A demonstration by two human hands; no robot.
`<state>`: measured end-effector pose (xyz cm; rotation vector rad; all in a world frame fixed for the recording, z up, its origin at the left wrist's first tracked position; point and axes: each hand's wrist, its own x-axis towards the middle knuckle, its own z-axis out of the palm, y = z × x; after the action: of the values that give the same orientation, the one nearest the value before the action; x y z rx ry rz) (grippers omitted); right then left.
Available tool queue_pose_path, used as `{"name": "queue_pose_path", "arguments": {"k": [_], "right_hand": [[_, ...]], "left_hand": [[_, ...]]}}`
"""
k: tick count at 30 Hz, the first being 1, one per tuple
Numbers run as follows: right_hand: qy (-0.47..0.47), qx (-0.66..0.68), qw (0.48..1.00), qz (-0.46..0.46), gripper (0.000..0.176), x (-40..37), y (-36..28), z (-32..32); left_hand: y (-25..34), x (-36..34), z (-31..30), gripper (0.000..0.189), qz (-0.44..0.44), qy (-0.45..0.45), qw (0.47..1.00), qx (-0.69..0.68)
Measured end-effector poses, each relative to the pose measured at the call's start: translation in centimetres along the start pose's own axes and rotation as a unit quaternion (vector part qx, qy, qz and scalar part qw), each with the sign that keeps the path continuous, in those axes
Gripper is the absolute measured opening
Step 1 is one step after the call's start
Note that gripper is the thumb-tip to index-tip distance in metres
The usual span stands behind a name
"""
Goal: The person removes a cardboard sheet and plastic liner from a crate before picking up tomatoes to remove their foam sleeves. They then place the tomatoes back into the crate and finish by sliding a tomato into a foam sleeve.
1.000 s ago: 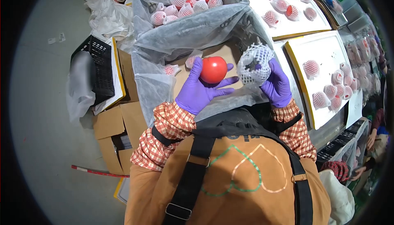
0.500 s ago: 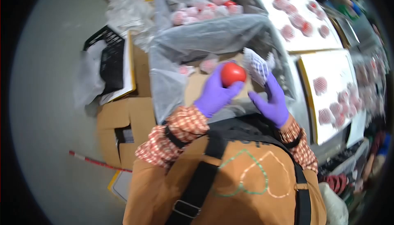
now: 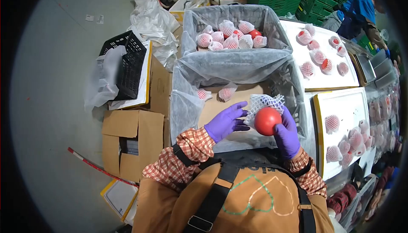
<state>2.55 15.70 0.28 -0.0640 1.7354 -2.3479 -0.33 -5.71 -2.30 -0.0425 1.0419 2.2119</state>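
A bare red round fruit (image 3: 267,121) is in my right hand (image 3: 287,134), gloved in purple, with the thumb on its lower right side. The same hand also has a white foam net (image 3: 261,102), which spreads behind and above the fruit. My left hand (image 3: 228,121), also in a purple glove, is just left of the net with its fingers apart and holds nothing. Both hands are over the near lined crate (image 3: 187,105), where two net-wrapped fruits (image 3: 227,92) (image 3: 204,94) lie at the far left on brown cardboard.
Behind stands another lined crate (image 3: 276,22) with several wrapped fruits. White foam lids (image 3: 340,101) with wrapped fruits are on the right. A cardboard box (image 3: 151,135) and black basket (image 3: 136,58) stand left. A person in blue (image 3: 359,9) is at the upper right.
The bare red fruit has passed from my left hand to my right hand, beside the net. My left hand has opened. The view has shifted, so the crates appear lower.
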Motion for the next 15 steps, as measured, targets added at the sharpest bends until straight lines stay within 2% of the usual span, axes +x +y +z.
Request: {"name": "queue_pose_path", "arguments": {"k": [2, 3, 4, 6, 7, 8, 10, 11, 12, 13, 14, 15], "right_hand": [[-0.046, 0.13, 0.99, 0.035, 0.07, 0.5, -0.6, 0.7], [-0.057, 0.126, 0.989, 0.05, 0.07, 0.5, -0.5, 0.6], [-0.058, 0.129, 0.989, 0.049, 0.07, 0.4, -0.7, 0.6], [-0.092, 0.119, 0.988, 0.038, 0.067, 0.3, -1.7, 0.3], [-0.096, 0.137, 0.985, 0.042, 0.065, 0.3, -2.2, 0.3], [-0.096, 0.14, 0.984, 0.045, 0.065, 0.3, -2.1, -0.1], [-0.064, 0.074, 0.993, 0.067, 0.066, 0.3, -1.9, -1.3], [-0.049, 0.067, 0.995, 0.045, 0.068, 0.8, -1.6, -1.5], [-0.051, 0.069, 0.995, 0.045, 0.068, 1.4, -1.3, -1.6], [-0.033, 0.018, 0.999, -0.033, 0.068, 1.9, -1.0, -1.6], [-0.014, -0.033, 0.993, -0.11, 0.069, 2.4, -0.7, -1.7], [0.002, -0.102, 0.983, -0.152, 0.066, 2.9, -0.5, -2.0]], "left_hand": [[0.0, 0.9, 0.9, 0.044, -0.033, -0.02, 0.999, -0.021], [-0.5, 0.6, 1.8, 0.04, 0.022, -0.041, 0.999, 0.013], [-0.8, 1.3, 1.7, 0.04, 0.022, -0.039, 0.999, 0.015], [-0.7, 2.5, 1.7, 0.041, 0.088, -0.077, 0.993, 0.015], [-0.9, 2.4, 1.7, 0.042, 0.066, -0.024, 0.996, -0.05], [-0.8, 2.3, 1.9, 0.042, 0.063, -0.021, 0.997, -0.05], [-0.7, 2.3, 2.2, 0.041, 0.205, 0.075, 0.968, 0.122], [-0.2, 1.9, 2.8, 0.044, 0.22, 0.136, 0.954, 0.153], [-0.3, 1.5, 3.4, 0.044, 0.22, 0.137, 0.953, 0.155], [-0.5, 1.1, 3.9, 0.049, 0.307, 0.153, 0.893, 0.29], [-0.5, 0.6, 4.6, 0.055, 0.385, 0.162, 0.807, 0.417], [-0.2, 0.1, 5.1, 0.06, 0.376, 0.137, 0.794, 0.458]]}}
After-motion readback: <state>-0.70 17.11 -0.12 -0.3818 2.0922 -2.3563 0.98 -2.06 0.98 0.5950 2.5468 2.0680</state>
